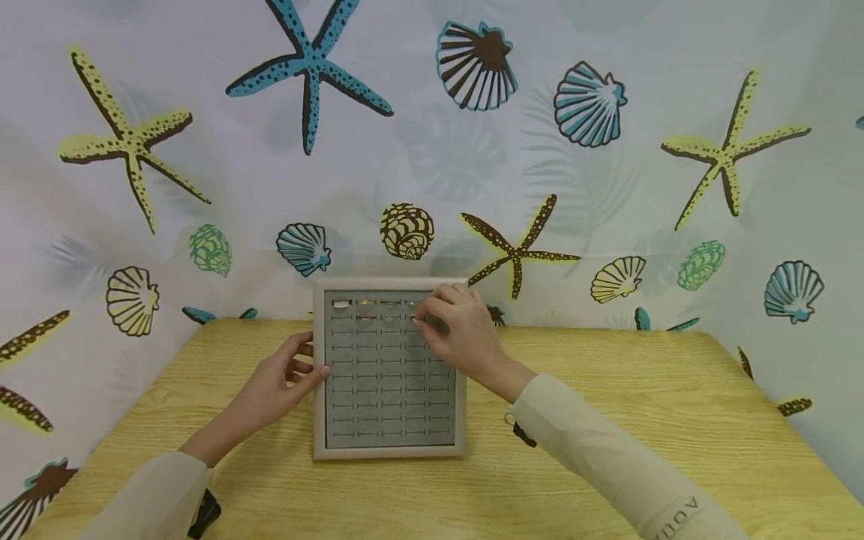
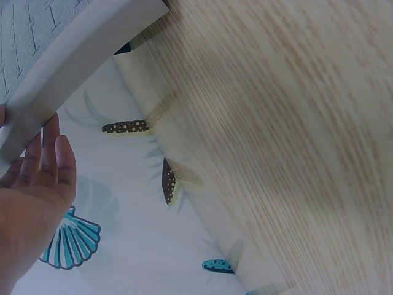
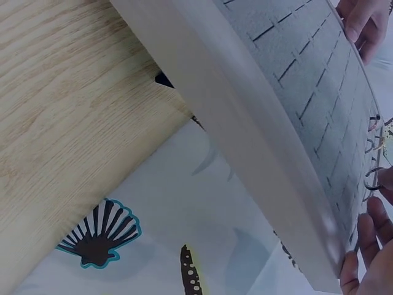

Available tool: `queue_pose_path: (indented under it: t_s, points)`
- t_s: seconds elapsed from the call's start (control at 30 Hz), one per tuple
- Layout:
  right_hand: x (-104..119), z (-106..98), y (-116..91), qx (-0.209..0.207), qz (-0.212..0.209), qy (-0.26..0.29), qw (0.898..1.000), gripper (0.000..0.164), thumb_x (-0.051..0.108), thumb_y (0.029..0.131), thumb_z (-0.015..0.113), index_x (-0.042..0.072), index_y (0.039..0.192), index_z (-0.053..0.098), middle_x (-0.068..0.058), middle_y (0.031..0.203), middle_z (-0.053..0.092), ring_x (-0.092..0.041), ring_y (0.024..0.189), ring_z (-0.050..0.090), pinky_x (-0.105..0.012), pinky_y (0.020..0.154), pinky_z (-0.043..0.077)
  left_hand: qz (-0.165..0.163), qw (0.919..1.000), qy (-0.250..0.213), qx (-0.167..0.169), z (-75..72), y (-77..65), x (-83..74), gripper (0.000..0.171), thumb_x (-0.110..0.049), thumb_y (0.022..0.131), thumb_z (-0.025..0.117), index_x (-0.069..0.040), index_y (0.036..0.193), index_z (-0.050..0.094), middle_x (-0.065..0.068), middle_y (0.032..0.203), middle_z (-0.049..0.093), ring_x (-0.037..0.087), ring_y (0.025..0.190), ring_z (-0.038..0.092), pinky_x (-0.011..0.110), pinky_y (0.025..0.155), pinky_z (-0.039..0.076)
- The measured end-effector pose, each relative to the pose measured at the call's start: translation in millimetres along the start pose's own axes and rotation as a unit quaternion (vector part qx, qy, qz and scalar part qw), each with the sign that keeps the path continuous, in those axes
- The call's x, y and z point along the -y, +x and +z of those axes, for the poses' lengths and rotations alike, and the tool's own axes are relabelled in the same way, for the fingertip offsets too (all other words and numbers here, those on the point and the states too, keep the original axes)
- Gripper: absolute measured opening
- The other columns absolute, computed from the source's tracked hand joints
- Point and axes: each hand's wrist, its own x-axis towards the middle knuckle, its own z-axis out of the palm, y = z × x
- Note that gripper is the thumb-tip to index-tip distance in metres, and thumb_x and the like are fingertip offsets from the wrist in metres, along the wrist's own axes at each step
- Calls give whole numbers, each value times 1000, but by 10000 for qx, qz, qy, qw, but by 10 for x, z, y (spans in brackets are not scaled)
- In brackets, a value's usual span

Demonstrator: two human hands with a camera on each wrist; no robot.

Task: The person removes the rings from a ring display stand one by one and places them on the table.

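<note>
Head view: ring tray point(image 1: 391, 364) on table point(image 1: 675, 397), w/ rings point(image 1: 366, 302) in its far rows; L hand point(image 1: 273, 386) grips its left rim point(image 1: 319, 412), thumb in front, fingers part-bent; R hand point(image 1: 466, 330), nearly closed, is at the far right slots. L wrist view: fingers point(image 2: 50, 147) up against left rim. R wrist view: thumb + fingertip pinch 1 ring point(image 3: 367, 179), just beside the rows.

Beige sleeves point(image 1: 594, 442), dark lettering point(image 1: 677, 519), black wrist pieces point(image 1: 205, 514)
</note>
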Motion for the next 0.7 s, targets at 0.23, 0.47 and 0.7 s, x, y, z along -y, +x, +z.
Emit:
queue_pose_path:
  t_s: [0.23, 0.47, 0.7]
  points:
    - [-7, -120, -28, -55, -51, 25, 10000, 2, 14, 82, 65, 14, 81, 67, 1, 82, 60, -16, 77, 51, -30, 64, 32, -11, 10000, -15, 21, 8, -10, -2, 57, -24, 90, 58, -3, 136, 32, 16, 115, 54, 22, 92, 62, 23, 73, 49]
    - [-62, -345, -182, -70, 5, -8, 10000, 6, 11, 78, 69, 16, 78, 65, 1, 80, 59, -16, 72, 48, -32, 64, 32, -56, 10000, 2, -16, 27, -116, -75, 57, -23, 90, 58, -4, 137, 32, 16, 116, 54, 23, 92, 62, 27, 75, 50]
    - [-174, -584, -436, 30, 222, 172, 9996, 6, 11, 77, 70, 14, 79, 66, 1, 78, 59, -16, 74, 49, -35, 66, 35, -99, 9999, 24, -82, 34, -226, -161, 57, -23, 90, 59, -3, 136, 33, 16, 115, 54, 23, 92, 62, 25, 74, 50]
